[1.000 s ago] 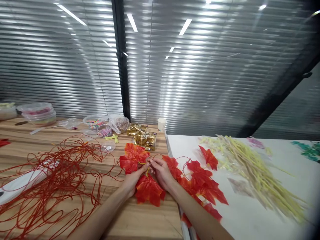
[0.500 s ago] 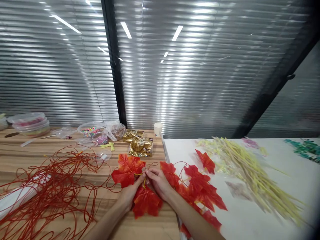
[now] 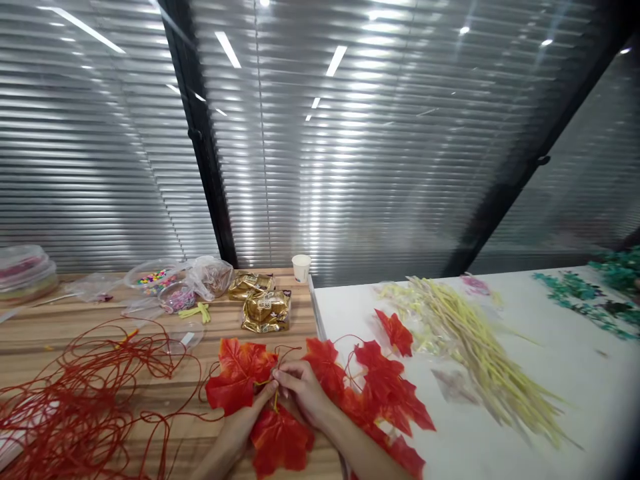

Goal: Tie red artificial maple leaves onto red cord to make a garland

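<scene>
My left hand [image 3: 255, 411] and my right hand [image 3: 301, 390] meet over the wooden table, fingertips pinched together. Between them are the yellow stems of two red artificial maple leaves. One maple leaf [image 3: 237, 377] spreads out to the upper left of my hands; the other maple leaf [image 3: 281, 441] hangs just below them. A thin red cord [image 3: 290, 349] runs by my right fingertips, though exactly what those fingers pinch is partly hidden. More red maple leaves [image 3: 385, 380], linked by the cord, lie to the right of my right hand and forearm.
Tangled red cord [image 3: 100, 400] covers the table's left side. Behind stand gold packets [image 3: 267, 311], a paper cup [image 3: 301, 268], a bowl of colourful beads [image 3: 154, 277] and plastic tubs [image 3: 25, 273]. Yellow stems [image 3: 475, 347] and green foliage [image 3: 575, 293] lie on the white table to the right.
The whole view has shifted, so things appear further left and slightly lower. My hands keep pinching at the leaf stems, with little visible change in their grip.
</scene>
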`<action>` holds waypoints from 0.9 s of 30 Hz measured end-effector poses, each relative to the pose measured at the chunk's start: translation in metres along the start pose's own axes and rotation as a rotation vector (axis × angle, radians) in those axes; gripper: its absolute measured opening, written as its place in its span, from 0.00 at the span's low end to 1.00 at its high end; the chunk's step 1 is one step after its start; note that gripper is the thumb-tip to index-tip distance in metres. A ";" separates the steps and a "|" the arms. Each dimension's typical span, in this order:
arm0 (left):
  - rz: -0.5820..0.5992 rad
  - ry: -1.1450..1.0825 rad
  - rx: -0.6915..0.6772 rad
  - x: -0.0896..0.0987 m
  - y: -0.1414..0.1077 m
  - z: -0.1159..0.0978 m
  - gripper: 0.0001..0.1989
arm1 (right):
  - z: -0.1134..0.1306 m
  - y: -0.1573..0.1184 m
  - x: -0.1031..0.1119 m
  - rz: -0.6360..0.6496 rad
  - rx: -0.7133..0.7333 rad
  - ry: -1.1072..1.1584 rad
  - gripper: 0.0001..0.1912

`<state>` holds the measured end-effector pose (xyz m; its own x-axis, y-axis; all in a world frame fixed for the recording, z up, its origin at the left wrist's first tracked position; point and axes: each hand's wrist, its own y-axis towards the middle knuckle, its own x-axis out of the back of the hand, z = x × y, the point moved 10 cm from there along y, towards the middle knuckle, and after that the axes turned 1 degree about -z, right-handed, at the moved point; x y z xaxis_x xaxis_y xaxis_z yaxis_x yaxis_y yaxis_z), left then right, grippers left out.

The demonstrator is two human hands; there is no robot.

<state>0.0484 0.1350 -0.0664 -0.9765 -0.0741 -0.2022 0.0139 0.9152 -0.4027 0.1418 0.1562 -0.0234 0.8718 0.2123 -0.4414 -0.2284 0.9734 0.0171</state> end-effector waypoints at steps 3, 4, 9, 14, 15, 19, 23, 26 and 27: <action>0.061 -0.030 0.074 -0.002 0.002 0.008 0.24 | 0.005 -0.001 0.001 -0.031 0.032 -0.068 0.14; 0.060 -0.022 0.089 -0.001 0.002 0.009 0.23 | 0.006 -0.001 0.002 -0.040 0.039 -0.089 0.15; 0.068 -0.025 0.051 -0.002 0.004 0.005 0.21 | 0.004 0.000 0.002 -0.022 0.039 -0.126 0.16; 0.031 -0.008 -0.008 0.005 0.007 -0.003 0.21 | 0.003 0.001 -0.002 0.017 0.046 -0.087 0.15; 0.013 0.024 -0.025 0.008 0.008 -0.006 0.21 | 0.003 0.001 -0.003 0.021 0.046 -0.079 0.15; 0.030 0.018 -0.024 0.009 0.008 -0.006 0.18 | 0.002 0.000 -0.003 0.026 0.041 -0.095 0.12; 0.041 -0.124 -0.004 0.003 0.006 -0.004 0.18 | 0.005 -0.002 -0.002 0.010 0.061 -0.105 0.10; 0.033 -0.158 0.034 -0.002 0.001 -0.007 0.19 | 0.009 -0.004 -0.010 0.077 0.084 -0.167 0.08; 0.038 -0.161 0.043 -0.004 -0.001 -0.009 0.19 | 0.009 -0.004 -0.012 0.100 0.082 -0.187 0.08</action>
<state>0.0500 0.1378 -0.0571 -0.9280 -0.1059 -0.3572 0.0625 0.9009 -0.4294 0.1366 0.1503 -0.0105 0.9137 0.3127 -0.2597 -0.2881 0.9489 0.1289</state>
